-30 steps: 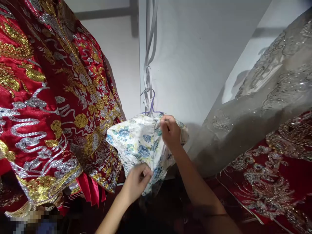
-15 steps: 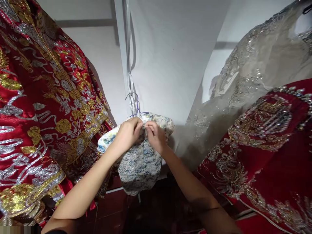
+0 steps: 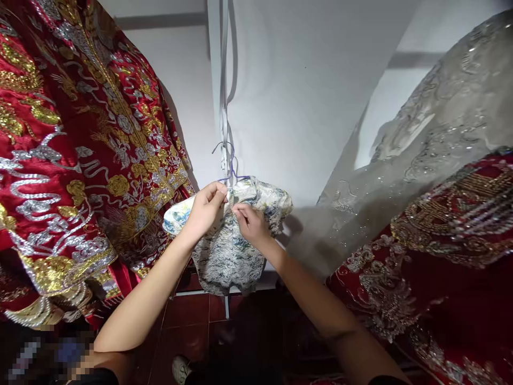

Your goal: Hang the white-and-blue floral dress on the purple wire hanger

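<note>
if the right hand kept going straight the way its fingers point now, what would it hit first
Most likely the left hand, whose fingertips lie just up and to the left of the right hand; depth is unclear, so it may meet the floral garment first.

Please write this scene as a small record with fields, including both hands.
Handled: blue-and-white floral garment, hanging
Support: purple hanger, showing above the neckline
Left hand: fingers pinched at the neckline
Right hand: fingers pinched slightly lower
Left side: red jacket, gold and silver embroidery
Right side: pale sheer beaded garment; red beaded garment
</note>
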A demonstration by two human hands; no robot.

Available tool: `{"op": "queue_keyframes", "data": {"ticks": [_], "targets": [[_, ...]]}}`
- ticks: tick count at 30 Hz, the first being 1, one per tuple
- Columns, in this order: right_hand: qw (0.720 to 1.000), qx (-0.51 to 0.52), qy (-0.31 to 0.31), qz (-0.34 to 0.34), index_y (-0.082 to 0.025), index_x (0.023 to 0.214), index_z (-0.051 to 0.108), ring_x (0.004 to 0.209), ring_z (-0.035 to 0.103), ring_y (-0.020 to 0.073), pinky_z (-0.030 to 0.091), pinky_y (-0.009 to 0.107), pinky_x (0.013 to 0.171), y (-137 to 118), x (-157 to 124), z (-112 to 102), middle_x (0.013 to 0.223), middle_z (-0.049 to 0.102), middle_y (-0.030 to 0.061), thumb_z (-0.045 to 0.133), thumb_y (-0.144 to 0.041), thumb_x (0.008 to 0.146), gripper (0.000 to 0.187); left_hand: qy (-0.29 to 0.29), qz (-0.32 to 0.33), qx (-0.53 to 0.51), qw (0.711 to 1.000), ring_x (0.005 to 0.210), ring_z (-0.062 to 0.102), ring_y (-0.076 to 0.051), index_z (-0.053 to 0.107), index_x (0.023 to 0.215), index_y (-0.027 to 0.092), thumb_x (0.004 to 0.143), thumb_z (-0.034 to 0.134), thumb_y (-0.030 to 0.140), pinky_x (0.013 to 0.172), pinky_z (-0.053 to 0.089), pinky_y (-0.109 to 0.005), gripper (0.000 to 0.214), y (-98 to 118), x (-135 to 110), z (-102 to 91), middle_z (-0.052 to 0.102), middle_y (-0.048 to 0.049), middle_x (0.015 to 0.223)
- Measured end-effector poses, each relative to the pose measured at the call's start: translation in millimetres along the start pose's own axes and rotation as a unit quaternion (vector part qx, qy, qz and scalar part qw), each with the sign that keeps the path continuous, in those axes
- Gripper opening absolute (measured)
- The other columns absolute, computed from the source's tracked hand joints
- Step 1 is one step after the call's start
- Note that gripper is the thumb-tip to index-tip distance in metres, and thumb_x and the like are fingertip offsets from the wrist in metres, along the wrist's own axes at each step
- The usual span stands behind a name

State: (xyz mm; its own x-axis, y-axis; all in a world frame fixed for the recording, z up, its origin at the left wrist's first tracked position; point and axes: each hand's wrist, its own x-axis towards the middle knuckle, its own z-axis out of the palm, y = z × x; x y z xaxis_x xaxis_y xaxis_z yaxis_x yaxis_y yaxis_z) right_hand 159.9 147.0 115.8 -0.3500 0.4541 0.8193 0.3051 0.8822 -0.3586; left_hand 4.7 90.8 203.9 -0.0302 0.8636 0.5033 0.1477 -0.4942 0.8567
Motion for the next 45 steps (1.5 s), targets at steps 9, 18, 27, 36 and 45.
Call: {"op": "queue_keyframes", "data": {"ticks": [9, 18, 27, 36, 45], "targets": [[0.960, 0.090, -0.258, 0.065, -0.023, 0.103, 0.061, 0.051, 0.045, 0.0136, 0.030, 0.025, 0.055, -13, -37, 22, 0.060, 0.054, -0.0033, 0.042, -0.031, 0.100, 0.021, 0.228, 0.067, 0.213, 0.948, 0.072, 0.052, -0.013, 0.064, 0.087, 0.017, 0.092, 0.060, 0.037, 0.065, 0.040, -0.023, 0.021, 1, -20, -94.6, 0.059, -0.0008, 0.079], [0.923, 0.170, -0.316, 0.141, -0.023, 0.097, 0.061, 0.063, 0.050, 0.0133, 0.034, 0.024, 0.059, -46, -31, 25, 0.075, 0.060, -0.0015, 0.048, -0.029, 0.096, 0.015, 0.334, -0.041, 0.240, 0.911, 0.076, 0.053, -0.017, 0.060, 0.090, 0.019, 0.096, 0.048, 0.043, 0.073, 0.041, -0.026, 0.027, -99, -100, -118.8, 0.059, -0.0006, 0.081], [0.920, 0.184, -0.299, 0.176, -0.023, 0.095, 0.055, 0.055, 0.039, 0.0125, 0.032, 0.025, 0.057, -36, -37, -6, 0.063, 0.045, -0.0054, 0.044, -0.032, 0.099, 0.015, 0.156, -0.120, 0.102, 0.975, 0.074, 0.055, -0.018, 0.059, 0.082, 0.019, 0.093, 0.054, 0.046, 0.074, 0.044, -0.028, 0.029, -145, -143, -88.8, 0.059, -0.0009, 0.075], [0.908, 0.117, -0.328, 0.233, -0.023, 0.090, 0.059, 0.054, 0.040, 0.0128, 0.033, 0.026, 0.058, -25, -90, -32, 0.058, 0.045, -0.0059, 0.049, -0.028, 0.095, 0.012, 0.092, -0.126, 0.022, 0.988, 0.074, 0.053, -0.017, 0.062, 0.089, 0.019, 0.092, 0.055, 0.048, 0.071, 0.044, -0.026, 0.030, -93, -110, -38.0, 0.059, -0.0011, 0.079], [0.899, 0.209, -0.328, 0.200, -0.020, 0.128, 0.056, 0.117, 0.056, 0.0288, 0.043, 0.042, 0.102, -21, -115, -41, 0.128, 0.061, 0.0121, 0.077, -0.039, 0.077, 0.058, -0.062, -0.109, 0.029, 0.992, 0.076, 0.053, -0.016, 0.060, 0.087, 0.019, 0.098, 0.050, 0.039, 0.074, 0.043, -0.026, 0.025, -60, -122, 53.0, 0.056, -0.0003, 0.078]]}}
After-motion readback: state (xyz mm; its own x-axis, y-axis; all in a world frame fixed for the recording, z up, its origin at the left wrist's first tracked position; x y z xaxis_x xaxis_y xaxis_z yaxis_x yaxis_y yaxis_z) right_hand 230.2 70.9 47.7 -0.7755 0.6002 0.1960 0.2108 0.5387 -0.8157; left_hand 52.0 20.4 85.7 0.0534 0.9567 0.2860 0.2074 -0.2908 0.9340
